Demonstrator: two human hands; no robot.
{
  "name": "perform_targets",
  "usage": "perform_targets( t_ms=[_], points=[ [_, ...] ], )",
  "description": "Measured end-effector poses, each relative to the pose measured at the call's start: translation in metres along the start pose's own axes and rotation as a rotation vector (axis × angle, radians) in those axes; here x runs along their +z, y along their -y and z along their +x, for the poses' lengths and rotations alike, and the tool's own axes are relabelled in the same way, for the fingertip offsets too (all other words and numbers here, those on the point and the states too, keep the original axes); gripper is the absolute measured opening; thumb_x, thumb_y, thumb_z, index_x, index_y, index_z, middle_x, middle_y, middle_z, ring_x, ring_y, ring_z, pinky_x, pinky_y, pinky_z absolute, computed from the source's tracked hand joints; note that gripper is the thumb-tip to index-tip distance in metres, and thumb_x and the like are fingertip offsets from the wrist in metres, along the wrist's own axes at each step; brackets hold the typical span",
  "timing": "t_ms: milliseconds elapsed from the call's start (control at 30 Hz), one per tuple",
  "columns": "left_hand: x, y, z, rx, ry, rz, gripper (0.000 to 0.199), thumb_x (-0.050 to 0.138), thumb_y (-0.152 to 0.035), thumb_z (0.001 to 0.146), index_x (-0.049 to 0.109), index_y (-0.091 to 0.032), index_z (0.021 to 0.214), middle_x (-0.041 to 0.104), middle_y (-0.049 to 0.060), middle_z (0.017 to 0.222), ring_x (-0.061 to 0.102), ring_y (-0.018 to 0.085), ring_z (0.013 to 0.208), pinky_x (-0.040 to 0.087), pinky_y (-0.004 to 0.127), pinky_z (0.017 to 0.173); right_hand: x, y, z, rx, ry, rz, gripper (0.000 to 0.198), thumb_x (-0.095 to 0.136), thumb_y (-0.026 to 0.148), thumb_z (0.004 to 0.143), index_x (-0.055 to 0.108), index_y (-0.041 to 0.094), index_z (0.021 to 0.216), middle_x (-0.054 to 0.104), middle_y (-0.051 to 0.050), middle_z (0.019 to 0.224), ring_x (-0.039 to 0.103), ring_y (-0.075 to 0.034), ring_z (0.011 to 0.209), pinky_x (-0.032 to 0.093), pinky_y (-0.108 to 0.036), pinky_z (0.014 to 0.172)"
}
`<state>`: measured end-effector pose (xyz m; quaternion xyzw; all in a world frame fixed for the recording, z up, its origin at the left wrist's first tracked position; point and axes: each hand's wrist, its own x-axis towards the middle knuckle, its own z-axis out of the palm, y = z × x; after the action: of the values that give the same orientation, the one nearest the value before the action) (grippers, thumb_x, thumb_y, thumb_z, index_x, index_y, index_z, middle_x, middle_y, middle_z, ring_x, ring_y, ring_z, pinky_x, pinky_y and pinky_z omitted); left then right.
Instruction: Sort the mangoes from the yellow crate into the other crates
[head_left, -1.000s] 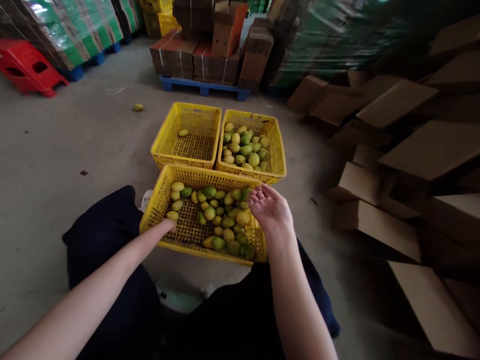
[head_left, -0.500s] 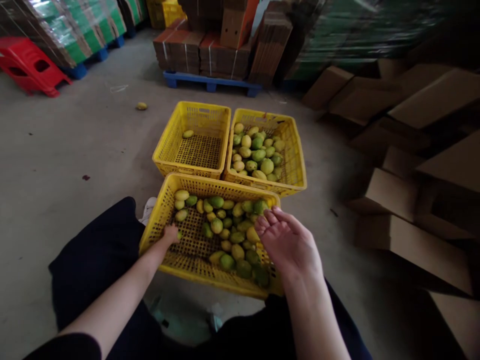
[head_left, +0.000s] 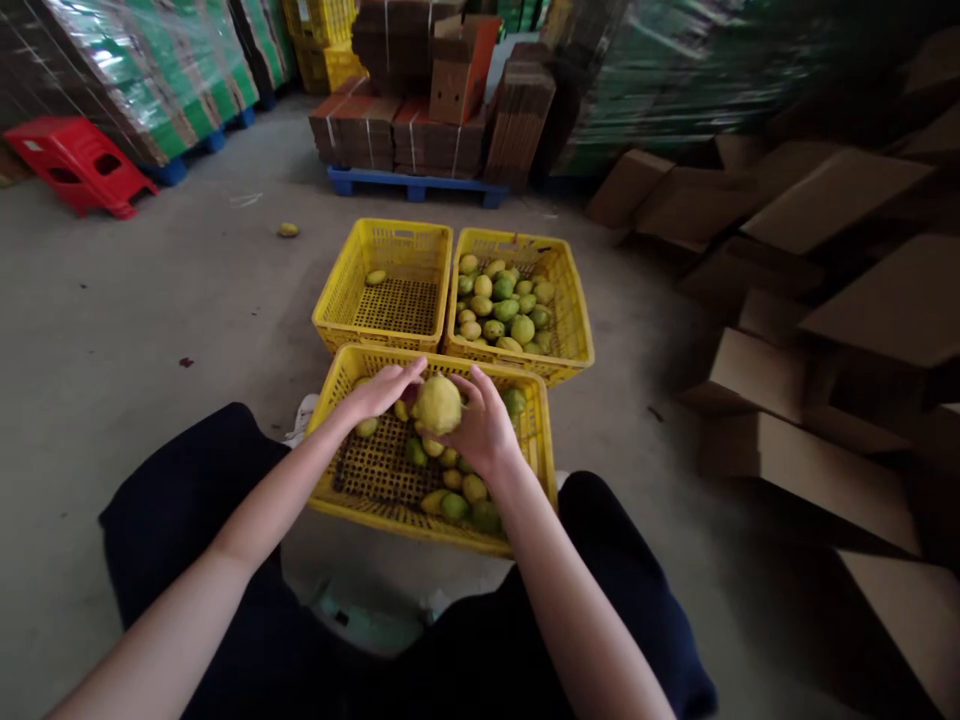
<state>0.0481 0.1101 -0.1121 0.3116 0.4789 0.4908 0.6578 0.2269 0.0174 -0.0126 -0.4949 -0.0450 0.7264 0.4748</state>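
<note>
A yellow-green lemon (head_left: 439, 404) is between my two hands, above the near yellow crate (head_left: 360, 510). My right hand (head_left: 484, 425) cups it from the right, the fingers curling behind and beneath. My left hand (head_left: 386, 390) is on its left side with fingers stretched out; I cannot tell whether they touch the fruit. Below lie several yellow and green lemons (head_left: 454, 507), mostly in the middle and right of this crate. My hands and forearms hide part of them.
Behind stand a yellow crate (head_left: 341, 300) with one lemon (head_left: 375, 277) and another yellow crate (head_left: 577, 310) holding many. A stray lemon (head_left: 288, 230) lies on the floor. Cardboard boxes (head_left: 757, 360) crowd the right; a red stool (head_left: 82, 170) and a blue pallet (head_left: 416, 187) are farther back.
My left hand has risen from the crate's left side toward the middle. The right hand has moved left and now cups a lemon. The view has shifted slightly.
</note>
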Motion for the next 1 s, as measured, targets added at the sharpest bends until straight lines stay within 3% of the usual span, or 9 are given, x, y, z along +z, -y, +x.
perform_targets(
  t_ms=[67, 133, 233, 333, 433, 567, 767, 900, 1000],
  points=[
    [-0.001, -0.013, -0.002, 0.055, 0.067, 0.234, 0.036, 0.059, -0.041, 0.093, 0.067, -0.020, 0.065, 0.061, 0.002, 0.057, 0.063, 0.019, 0.064, 0.049, 0.027, 0.068, 0.002, -0.003, -0.002, 0.074, 0.210, -0.029, 0.042, 0.066, 0.059, 0.077, 0.065, 0.019, 0.089, 0.066, -0.001, 0.067, 0.059, -0.015, 0.051, 0.037, -0.023, 0.041],
    [-0.010, -0.014, 0.000, 0.059, -0.009, 0.407, 0.035, 0.060, -0.039, 0.093, 0.065, -0.019, 0.064, 0.059, 0.001, 0.058, 0.061, 0.016, 0.065, 0.048, 0.024, 0.070, 0.001, -0.004, -0.005, 0.085, 0.298, -0.043, 0.041, 0.071, 0.055, 0.072, 0.064, 0.016, 0.080, 0.065, -0.003, 0.065, 0.058, -0.015, 0.047, 0.033, -0.022, 0.036],
    [-0.032, 0.010, 0.004, -0.057, -0.198, 0.496, 0.027, 0.063, -0.024, 0.087, 0.058, -0.021, 0.062, 0.054, 0.000, 0.057, 0.061, 0.017, 0.070, 0.047, 0.023, 0.071, -0.006, 0.000, -0.008, 0.021, 0.208, 0.029, 0.030, 0.073, 0.045, 0.070, 0.063, 0.017, 0.075, 0.064, -0.002, 0.064, 0.057, -0.014, 0.048, 0.033, -0.021, 0.035],
    [-0.056, 0.055, 0.004, -0.179, -0.273, 0.548, 0.029, 0.064, -0.008, 0.077, 0.047, -0.022, 0.059, 0.054, 0.000, 0.062, 0.064, 0.021, 0.087, 0.047, 0.025, 0.079, -0.014, 0.011, -0.010, -0.033, 0.051, 0.140, 0.024, 0.068, 0.042, 0.076, 0.063, 0.019, 0.075, 0.063, -0.002, 0.063, 0.055, -0.014, 0.051, 0.036, -0.021, 0.036],
    [-0.070, 0.096, 0.010, -0.248, -0.356, 0.618, 0.033, 0.068, 0.000, 0.067, 0.043, -0.021, 0.065, 0.059, 0.004, 0.079, 0.061, 0.028, 0.111, 0.046, 0.030, 0.092, -0.019, 0.021, -0.010, -0.025, -0.023, 0.218, 0.022, 0.066, 0.041, 0.078, 0.064, 0.019, 0.077, 0.066, -0.003, 0.067, 0.057, -0.014, 0.053, 0.041, -0.022, 0.039],
    [-0.075, 0.129, 0.034, -0.255, -0.456, 0.718, 0.039, 0.073, -0.003, 0.063, 0.044, -0.021, 0.082, 0.059, 0.012, 0.110, 0.049, 0.034, 0.131, 0.043, 0.038, 0.103, -0.026, 0.025, -0.010, -0.005, -0.035, 0.250, 0.024, 0.070, 0.040, 0.075, 0.065, 0.018, 0.079, 0.067, -0.003, 0.070, 0.059, -0.014, 0.053, 0.043, -0.022, 0.039],
    [-0.076, 0.166, 0.048, -0.260, -0.459, 0.941, 0.053, 0.074, -0.016, 0.071, 0.046, -0.016, 0.115, 0.046, 0.022, 0.138, 0.041, 0.041, 0.139, 0.040, 0.048, 0.109, -0.035, 0.024, -0.016, -0.046, 0.002, 0.240, 0.029, 0.078, 0.041, 0.068, 0.069, 0.017, 0.081, 0.069, -0.003, 0.071, 0.063, -0.017, 0.055, 0.043, -0.022, 0.039],
    [-0.067, 0.194, 0.041, -0.267, -0.419, 1.075, 0.061, 0.069, -0.019, 0.077, 0.042, -0.010, 0.131, 0.045, 0.025, 0.141, 0.052, 0.039, 0.132, 0.044, 0.049, 0.106, -0.037, 0.026, -0.019, -0.028, -0.054, 0.227, 0.031, 0.083, 0.039, 0.061, 0.070, 0.017, 0.079, 0.069, -0.003, 0.070, 0.062, -0.017, 0.055, 0.044, -0.023, 0.040],
    [-0.068, 0.200, 0.046, -0.268, -0.465, 1.169, 0.068, 0.062, -0.020, 0.082, 0.033, -0.003, 0.141, 0.035, 0.034, 0.148, 0.056, 0.042, 0.127, 0.047, 0.054, 0.102, -0.040, 0.025, -0.018, -0.026, -0.134, 0.223, 0.030, 0.083, 0.038, 0.060, 0.069, 0.018, 0.077, 0.069, -0.002, 0.069, 0.062, -0.017, 0.055, 0.045, -0.025, 0.042]
  ],
)
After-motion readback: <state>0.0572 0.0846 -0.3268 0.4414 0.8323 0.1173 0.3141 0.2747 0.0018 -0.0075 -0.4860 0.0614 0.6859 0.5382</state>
